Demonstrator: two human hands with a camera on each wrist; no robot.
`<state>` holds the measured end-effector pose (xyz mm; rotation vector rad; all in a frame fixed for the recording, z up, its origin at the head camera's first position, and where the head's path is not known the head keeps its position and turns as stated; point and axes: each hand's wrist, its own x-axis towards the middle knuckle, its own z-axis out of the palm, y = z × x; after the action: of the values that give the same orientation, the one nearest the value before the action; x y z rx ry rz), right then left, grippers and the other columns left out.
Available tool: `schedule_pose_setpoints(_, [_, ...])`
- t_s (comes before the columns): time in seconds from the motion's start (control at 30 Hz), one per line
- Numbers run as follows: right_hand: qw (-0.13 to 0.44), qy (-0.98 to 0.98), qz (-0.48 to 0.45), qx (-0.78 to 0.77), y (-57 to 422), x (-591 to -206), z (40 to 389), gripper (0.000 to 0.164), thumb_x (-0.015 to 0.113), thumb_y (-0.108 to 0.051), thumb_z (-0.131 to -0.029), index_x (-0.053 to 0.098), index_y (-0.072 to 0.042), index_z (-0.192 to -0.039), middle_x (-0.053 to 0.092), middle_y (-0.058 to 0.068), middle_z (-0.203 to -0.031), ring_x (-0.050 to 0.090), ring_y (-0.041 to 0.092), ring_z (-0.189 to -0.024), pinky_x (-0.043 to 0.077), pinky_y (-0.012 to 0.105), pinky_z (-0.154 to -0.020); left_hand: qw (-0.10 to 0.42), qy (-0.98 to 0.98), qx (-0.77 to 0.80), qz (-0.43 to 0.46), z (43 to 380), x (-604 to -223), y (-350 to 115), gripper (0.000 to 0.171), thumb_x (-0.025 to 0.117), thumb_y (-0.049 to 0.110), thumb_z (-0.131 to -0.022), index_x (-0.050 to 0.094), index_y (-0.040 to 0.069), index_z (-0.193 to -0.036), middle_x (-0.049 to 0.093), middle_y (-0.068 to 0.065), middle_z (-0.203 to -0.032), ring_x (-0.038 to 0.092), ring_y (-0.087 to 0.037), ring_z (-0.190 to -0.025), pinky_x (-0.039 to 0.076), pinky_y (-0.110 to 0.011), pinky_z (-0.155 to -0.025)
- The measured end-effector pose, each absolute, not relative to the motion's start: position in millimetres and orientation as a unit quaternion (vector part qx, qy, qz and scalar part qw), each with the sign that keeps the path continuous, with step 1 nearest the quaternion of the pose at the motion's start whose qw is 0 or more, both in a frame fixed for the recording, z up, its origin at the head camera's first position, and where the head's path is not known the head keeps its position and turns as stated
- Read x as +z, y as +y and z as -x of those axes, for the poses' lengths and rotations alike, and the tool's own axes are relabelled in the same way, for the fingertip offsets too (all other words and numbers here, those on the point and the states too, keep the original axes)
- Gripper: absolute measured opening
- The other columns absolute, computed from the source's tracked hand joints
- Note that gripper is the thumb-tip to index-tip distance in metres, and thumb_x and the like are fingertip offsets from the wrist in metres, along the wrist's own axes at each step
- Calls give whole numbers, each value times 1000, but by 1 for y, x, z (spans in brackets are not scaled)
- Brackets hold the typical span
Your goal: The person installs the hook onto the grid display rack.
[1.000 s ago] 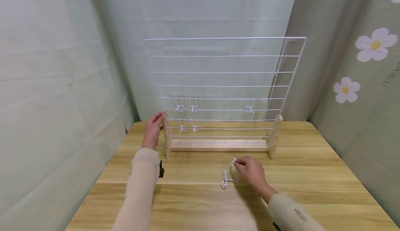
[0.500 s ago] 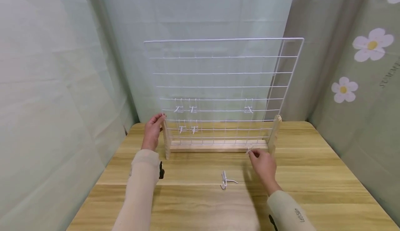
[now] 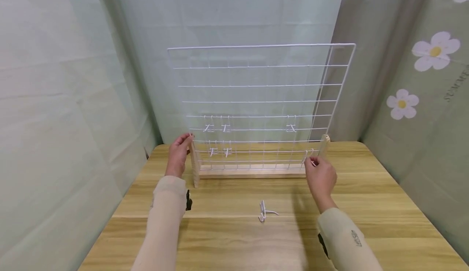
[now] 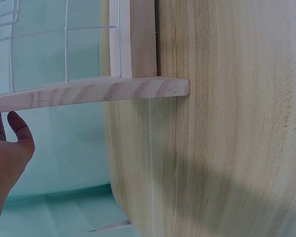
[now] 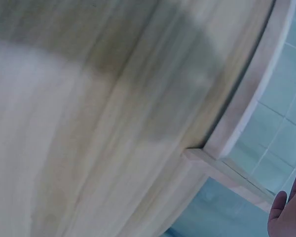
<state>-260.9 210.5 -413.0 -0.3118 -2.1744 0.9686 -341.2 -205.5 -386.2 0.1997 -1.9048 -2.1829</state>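
Note:
A white wire grid rack (image 3: 256, 86) stands upright in a wooden base (image 3: 253, 174). My left hand (image 3: 177, 155) grips the top of the left wooden upright (image 3: 195, 169); in the left wrist view the thumb (image 4: 20, 127) shows beside that upright. Low at the grid's right side, my right hand (image 3: 321, 177) pinches a white wire hook (image 3: 306, 155), held up against the wires. The fingers partly cover this hook, and I cannot tell whether it hangs on a wire. In the right wrist view only part of the right hand (image 5: 290, 213) appears, near the right upright (image 5: 232, 180).
Another white wire hook (image 3: 263, 211) lies on the wooden table (image 3: 227, 238) in front of the rack. Several hooks hang on the grid's left part, and one hook (image 3: 291, 127) hangs toward the right. Pale curtains (image 3: 73, 100) surround the table.
My right hand has carried its hook from above the table up and to the right, to the grid's lower right. The left hand has stayed on the left upright.

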Motion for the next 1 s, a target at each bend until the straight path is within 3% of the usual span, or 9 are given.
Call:
schedule_pose_setpoints(0.23, [390, -832, 126, 373, 214, -397, 265, 19, 62, -18, -89, 76, -4, -88, 73, 13, -83, 65, 36, -75, 43, 49, -64, 112, -650, -749, -68, 343, -389, -205, 31, 63, 29, -99, 61, 10, -123, 59, -2, -128, 48, -17, -121, 36, -40, -109])
schedule_pose_setpoints(0.83, [420, -824, 110, 364, 212, -341, 281, 25, 61, -23, -93, 76, -2, -92, 74, 13, -91, 68, 33, -83, 45, 48, -73, 118, -646, -752, -54, 343, -388, -206, 23, 63, 30, -99, 62, 13, -114, 60, 0, -122, 48, -16, -116, 35, -41, -109])
schedule_pose_setpoints(1.0, [417, -826, 111, 364, 212, -328, 286, 26, 61, -22, -93, 76, -1, -95, 74, 14, -93, 69, 34, -85, 45, 48, -75, 112, -650, -750, -57, 341, -386, -206, 25, 63, 31, -99, 62, 13, -117, 59, 0, -127, 48, -15, -118, 34, -41, -109])
